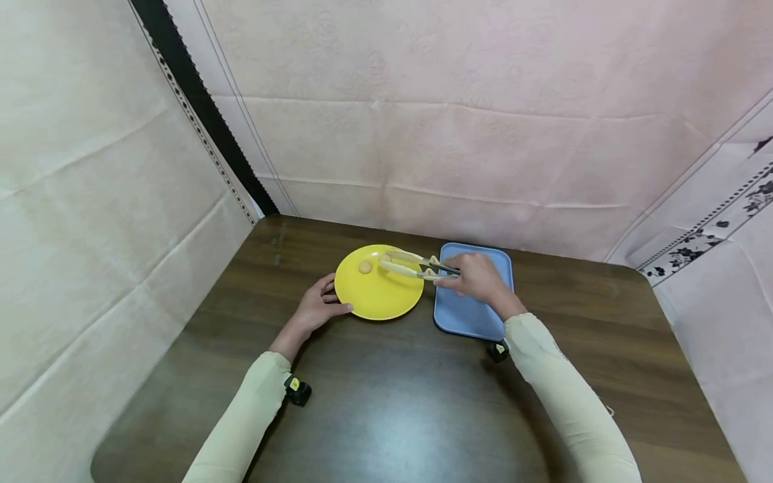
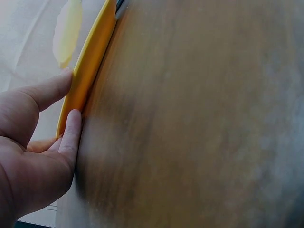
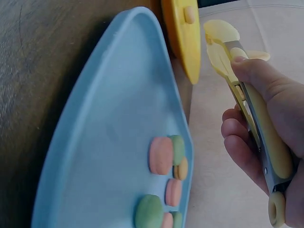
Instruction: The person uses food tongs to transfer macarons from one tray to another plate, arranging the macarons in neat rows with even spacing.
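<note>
- We see the tongs (image 1: 417,265) held in the right hand (image 1: 477,276), fingers curled round the handles; the pale yellow tips reach over the plate (image 1: 386,302) and stand apart, holding nothing.
- In the right wrist view the tongs (image 3: 247,99) show a metal spine under yellow plastic, with the thumb lying along the top.
- One small tan macaron (image 1: 365,267) lies on the yellow plate, just beside the tong tips, not touching them.
- The left hand (image 1: 317,307) pinches the plate's near-left rim; in the left wrist view the thumb and forefinger (image 2: 71,135) sit on either side of the rim (image 2: 88,66).
- Right of the plate, just beside it, lies a blue tray (image 1: 465,315), partly under the right hand.
- On the tray (image 3: 109,123) lie macarons (image 3: 164,154) in pink, green and orange, bunched near one edge.
- Both plate and tray rest on a dark wooden desk (image 1: 392,402).
- We can read no writing or label on anything.
</note>
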Tool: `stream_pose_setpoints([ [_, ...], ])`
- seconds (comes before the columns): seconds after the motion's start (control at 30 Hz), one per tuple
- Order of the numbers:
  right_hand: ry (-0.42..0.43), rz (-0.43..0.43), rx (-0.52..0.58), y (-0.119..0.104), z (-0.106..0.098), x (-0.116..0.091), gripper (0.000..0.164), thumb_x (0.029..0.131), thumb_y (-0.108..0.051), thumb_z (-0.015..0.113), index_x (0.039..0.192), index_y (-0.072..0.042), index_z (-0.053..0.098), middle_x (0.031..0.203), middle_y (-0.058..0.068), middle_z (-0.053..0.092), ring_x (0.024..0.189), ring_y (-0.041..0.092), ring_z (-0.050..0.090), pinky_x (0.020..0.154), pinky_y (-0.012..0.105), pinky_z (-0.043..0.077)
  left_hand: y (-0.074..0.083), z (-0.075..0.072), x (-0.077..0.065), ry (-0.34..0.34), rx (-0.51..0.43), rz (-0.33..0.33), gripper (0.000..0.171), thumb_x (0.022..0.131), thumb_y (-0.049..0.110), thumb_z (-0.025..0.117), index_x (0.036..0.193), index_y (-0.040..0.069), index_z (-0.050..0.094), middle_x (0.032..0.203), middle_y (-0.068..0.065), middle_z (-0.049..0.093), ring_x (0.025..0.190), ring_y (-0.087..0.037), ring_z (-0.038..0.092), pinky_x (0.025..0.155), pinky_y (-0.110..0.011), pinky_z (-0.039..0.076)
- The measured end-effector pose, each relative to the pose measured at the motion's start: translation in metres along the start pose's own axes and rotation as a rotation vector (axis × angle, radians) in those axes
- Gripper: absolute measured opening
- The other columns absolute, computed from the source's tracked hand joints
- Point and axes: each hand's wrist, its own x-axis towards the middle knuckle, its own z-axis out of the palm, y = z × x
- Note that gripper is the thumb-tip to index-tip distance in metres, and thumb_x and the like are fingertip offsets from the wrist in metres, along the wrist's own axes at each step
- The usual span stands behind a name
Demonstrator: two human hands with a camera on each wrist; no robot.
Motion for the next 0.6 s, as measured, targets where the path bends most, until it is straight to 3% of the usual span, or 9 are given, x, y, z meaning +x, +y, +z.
stream_pose_setpoints([
  [0.13,0.025,-0.041,-0.050,0.002,0.007,0.004,0.047,0.087,-0.046,0.080,0.117,-0.010,0.078,0.087,0.002,0.076,0.062,0.008,0.062,0.065,0.037,0.052,-0.001,0.001,0.002,-0.001,-0.001,-0.006,0.093,0.085,0.009,0.084,0.161,0.009,0.030,0.153,-0.016,0.047,0.128,-0.033,0.057,0.098,-0.041,0.053],
  [0.2,0.035,-0.053,-0.054,0.002,0.010,0.005,0.044,0.086,-0.044,0.082,0.114,-0.009,0.080,0.094,0.004,0.077,0.069,0.014,0.062,0.063,0.037,0.051,-0.001,0.001,0.002,0.000,0.000,-0.011,0.093,0.085,0.009,0.084,0.161,0.008,0.029,0.153,-0.016,0.047,0.128,-0.033,0.057,0.099,-0.042,0.053],
  [0.43,-0.003,-0.023,-0.079,0.003,0.018,0.007,0.051,0.086,-0.046,0.081,0.122,-0.010,0.077,0.109,0.008,0.075,0.092,0.024,0.068,0.072,0.042,0.056,0.000,0.002,0.001,0.001,-0.002,-0.018,0.093,0.085,0.009,0.084,0.161,0.009,0.029,0.152,-0.016,0.048,0.128,-0.033,0.057,0.099,-0.041,0.053],
  [0.6,-0.010,0.016,-0.071,0.003,0.019,0.005,0.055,0.085,-0.051,0.080,0.126,-0.014,0.075,0.111,0.007,0.074,0.094,0.025,0.068,0.070,0.042,0.056,-0.001,0.001,0.002,0.002,-0.006,-0.013,0.093,0.086,0.008,0.084,0.161,0.009,0.029,0.152,-0.016,0.048,0.128,-0.033,0.057,0.097,-0.038,0.054],
])
